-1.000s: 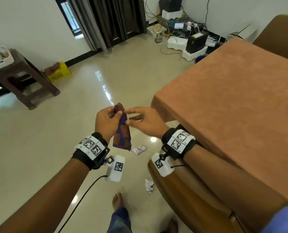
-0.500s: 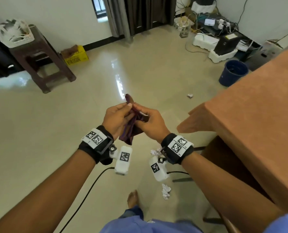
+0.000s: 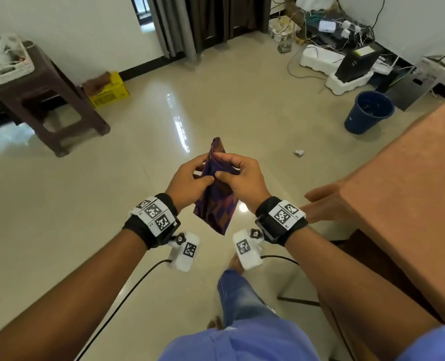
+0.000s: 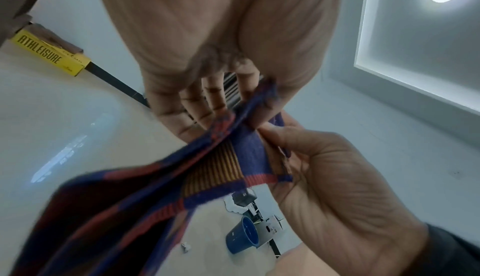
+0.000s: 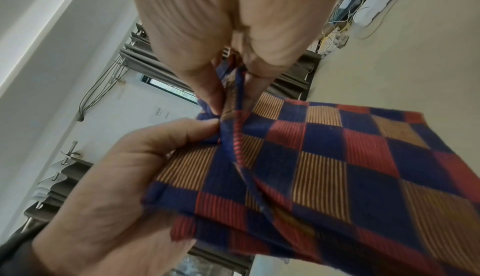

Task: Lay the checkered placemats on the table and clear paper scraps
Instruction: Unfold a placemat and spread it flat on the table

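Standing beside the table, whose brown cloth is on the person's right, the person holds a folded placemat in the air left of that table, over the floor. It hangs with its long axis running down from the fingers, so it must swing right to reach the table; the right hand is nearer. Both it and the left hand pinch the top folds, thumbs against fingertips, seemingly parting layers. Beyond the table stands a blue bin; a paper scrap lies near it. Further left, a yellow box reads "ATHLEISURE".
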The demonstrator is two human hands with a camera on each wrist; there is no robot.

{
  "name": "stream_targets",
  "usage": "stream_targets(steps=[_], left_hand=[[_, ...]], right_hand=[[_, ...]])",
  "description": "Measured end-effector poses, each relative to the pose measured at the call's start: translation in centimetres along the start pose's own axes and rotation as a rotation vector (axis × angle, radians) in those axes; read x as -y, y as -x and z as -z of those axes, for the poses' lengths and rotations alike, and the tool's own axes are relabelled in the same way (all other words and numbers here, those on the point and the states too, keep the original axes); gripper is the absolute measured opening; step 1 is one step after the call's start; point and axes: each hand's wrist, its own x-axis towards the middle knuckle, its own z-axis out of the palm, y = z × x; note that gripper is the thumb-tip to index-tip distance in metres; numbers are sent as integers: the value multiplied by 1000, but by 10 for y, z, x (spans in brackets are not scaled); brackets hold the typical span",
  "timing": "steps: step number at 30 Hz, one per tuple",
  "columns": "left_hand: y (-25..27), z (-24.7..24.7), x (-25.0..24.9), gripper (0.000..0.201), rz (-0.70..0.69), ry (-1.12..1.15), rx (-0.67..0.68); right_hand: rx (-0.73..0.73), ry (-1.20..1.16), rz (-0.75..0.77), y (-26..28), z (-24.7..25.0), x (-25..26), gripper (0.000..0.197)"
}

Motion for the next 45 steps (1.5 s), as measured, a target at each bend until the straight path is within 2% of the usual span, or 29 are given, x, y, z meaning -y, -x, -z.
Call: stream_targets(steps=[3, 5, 7, 9, 13, 15, 17, 20, 23, 28, 31, 33, 38, 40, 43, 45], left_hand=[[-49, 5, -1, 26, -32, -186, -16], [-79, 11, -4, 16, 2, -308, 7], [-111, 18, -8, 12, 52, -427, 39], [-144, 24, -16, 13, 37, -571, 36], [-206, 15, -50, 21, -183, -810, 56], [-232, 2, -72, 21, -284, -855, 66], [-262, -15, -94, 20, -361, -870, 82], [-303, -41, -120, 18, -488, -874, 118], [-340, -79, -147, 18, -634, -858, 209], [-374, -145, -188, 21, -802, -782, 334], [-374, -200, -214, 25, -871, -751, 470], [-363, -239, -228, 28, -915, -718, 545], [-310, -329, -231, 25, -970, -553, 723], [-278, -362, -221, 27, -928, -520, 853], [-224, -416, -197, 40, -727, -603, 1077], [-196, -443, -183, 44, -638, -663, 1181]], right_hand=[[11, 62, 11, -44, 24, 8, 40], [3, 114, 6, -71, 50, 15, 41], [-13, 165, -13, -101, 87, 24, 43], [-23, 300, 7, -129, 131, 33, 44], [15, 901, 98, -159, 207, 53, 30], [32, 1089, 128, -164, 230, 62, 21], [-30, 1171, 121, -171, 256, 70, 19], [-204, 1218, 119, -179, 296, 75, 19], [-404, 1279, 71, -183, 340, 82, 16], [-449, 1267, -184, -190, 410, 100, 20], [-590, 1173, -308, -169, 456, 105, 22], [-632, 1048, -397, -148, 486, 108, 24], [-736, 974, -437, -92, 543, 95, 26], [-714, 944, -495, -69, 558, 79, 27], [-671, 838, -625, -27, 580, 45, 27], [-672, 766, -663, -6, 591, 22, 26]])
